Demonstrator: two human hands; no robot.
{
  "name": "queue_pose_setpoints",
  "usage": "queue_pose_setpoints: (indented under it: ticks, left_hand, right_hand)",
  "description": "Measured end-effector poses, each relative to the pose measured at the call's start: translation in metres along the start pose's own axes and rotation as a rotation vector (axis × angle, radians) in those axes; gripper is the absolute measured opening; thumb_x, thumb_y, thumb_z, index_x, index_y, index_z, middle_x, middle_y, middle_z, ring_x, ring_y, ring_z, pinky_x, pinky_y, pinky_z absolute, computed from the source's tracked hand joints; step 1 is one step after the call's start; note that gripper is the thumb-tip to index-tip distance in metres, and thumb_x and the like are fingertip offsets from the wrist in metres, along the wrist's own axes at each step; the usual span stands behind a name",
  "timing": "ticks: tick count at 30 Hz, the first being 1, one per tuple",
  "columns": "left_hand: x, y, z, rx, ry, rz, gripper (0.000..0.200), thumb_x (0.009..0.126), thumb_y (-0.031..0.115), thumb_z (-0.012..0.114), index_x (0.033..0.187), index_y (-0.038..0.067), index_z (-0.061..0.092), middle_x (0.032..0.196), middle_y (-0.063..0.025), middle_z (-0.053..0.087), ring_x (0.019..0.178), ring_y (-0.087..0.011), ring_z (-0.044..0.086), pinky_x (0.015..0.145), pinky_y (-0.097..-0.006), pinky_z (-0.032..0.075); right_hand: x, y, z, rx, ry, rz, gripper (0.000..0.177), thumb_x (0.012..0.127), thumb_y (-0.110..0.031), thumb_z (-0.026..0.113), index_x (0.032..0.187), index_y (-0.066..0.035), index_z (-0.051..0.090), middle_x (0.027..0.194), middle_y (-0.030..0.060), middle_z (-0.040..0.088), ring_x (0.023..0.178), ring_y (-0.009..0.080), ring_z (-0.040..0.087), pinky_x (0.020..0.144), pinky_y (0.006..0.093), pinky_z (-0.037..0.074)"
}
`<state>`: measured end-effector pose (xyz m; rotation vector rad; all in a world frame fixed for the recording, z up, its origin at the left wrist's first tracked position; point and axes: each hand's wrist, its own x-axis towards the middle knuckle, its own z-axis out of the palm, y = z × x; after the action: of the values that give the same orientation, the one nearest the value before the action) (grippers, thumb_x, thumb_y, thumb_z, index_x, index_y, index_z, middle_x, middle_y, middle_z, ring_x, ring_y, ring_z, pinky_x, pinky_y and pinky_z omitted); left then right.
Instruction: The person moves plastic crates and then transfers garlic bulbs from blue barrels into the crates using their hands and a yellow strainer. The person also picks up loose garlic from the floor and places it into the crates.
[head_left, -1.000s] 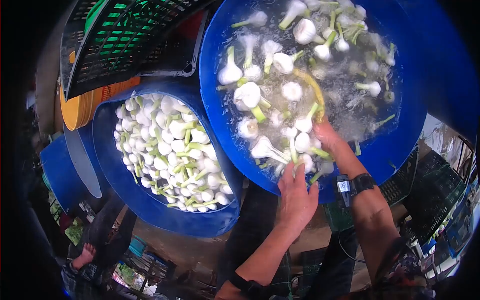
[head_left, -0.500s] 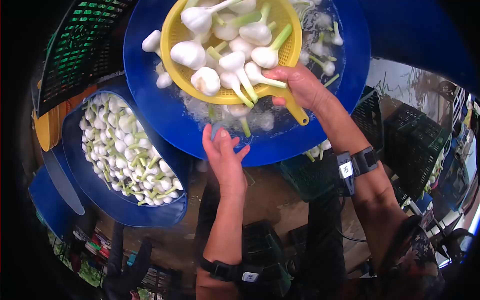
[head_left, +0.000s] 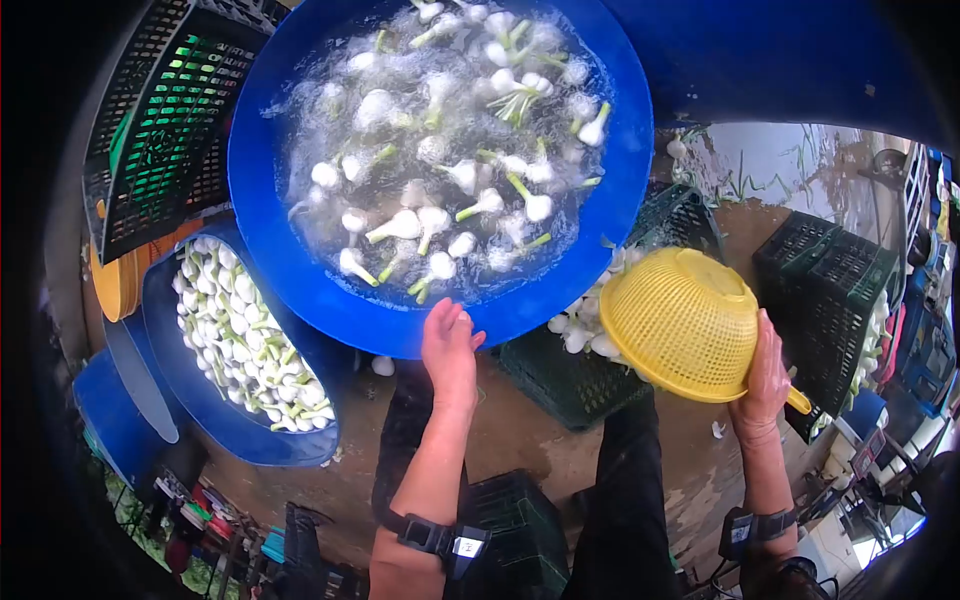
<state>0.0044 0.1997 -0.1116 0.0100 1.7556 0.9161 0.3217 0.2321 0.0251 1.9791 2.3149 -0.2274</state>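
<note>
My right hand [head_left: 766,375] holds a yellow colander [head_left: 685,320] by its rim and handle. The colander is tipped over, its underside towards me, above a dark green crate [head_left: 560,380] with garlic bulbs [head_left: 578,325] showing at its edge. My left hand [head_left: 450,350] is at the near rim of a large blue tub [head_left: 350,328], fingers stretched forward and nothing in it. In the tub, many garlic bulbs [head_left: 405,224] with short green stems float in bubbling water.
A blue container [head_left: 290,447] full of garlic stands at the left. Black-green crates [head_left: 160,150] lean at the upper left, and another stacked crate [head_left: 825,290] stands at the right. Below the tub, a single bulb [head_left: 383,366] lies on the wet brown floor [head_left: 520,430].
My right hand has carried the colander from over the tub to the right and turned it over; the garlic it held no longer shows in it. My left hand stays near the tub rim.
</note>
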Motion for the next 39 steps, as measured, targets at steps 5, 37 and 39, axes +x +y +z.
queue_pose_setpoints:
  ticks: [5,37,39]
  left_hand:
    - [0.008,0.004,-0.006,0.008,-0.09,-0.037,0.033,0.087,0.006,0.051,0.119,0.002,0.045,0.115,-0.0103,0.051,0.087,-0.0147,0.053,0.071,-0.0288,0.051]
    - [0.06,0.085,-0.082,-0.12,0.388,0.186,0.05,0.089,0.023,0.051,0.131,0.007,0.031,0.113,-0.0103,0.041,0.09,-0.0167,0.051,0.064,-0.0299,0.05]
    - [0.052,0.08,-0.077,-0.222,0.335,0.105,0.057,0.089,0.034,0.049,0.134,0.007,0.026,0.125,-0.0154,0.036,0.096,-0.0254,0.05,0.068,-0.0365,0.052]
  right_hand:
    - [0.141,-0.053,-0.027,1.035,0.272,0.178,0.059,0.093,-0.042,0.023,0.132,0.002,0.032,0.127,0.0118,0.045,0.11,0.0194,0.05,0.094,0.0334,0.04]
    - [0.223,-0.303,0.205,1.797,-1.052,0.565,0.035,0.075,-0.012,0.063,0.108,-0.005,0.053,0.089,0.0068,0.058,0.071,0.0164,0.055,0.043,0.0287,0.041]
    - [0.226,-0.274,0.176,1.78,-0.957,0.429,0.035,0.076,-0.013,0.063,0.108,-0.002,0.052,0.089,0.008,0.058,0.069,0.015,0.055,0.041,0.0263,0.04]
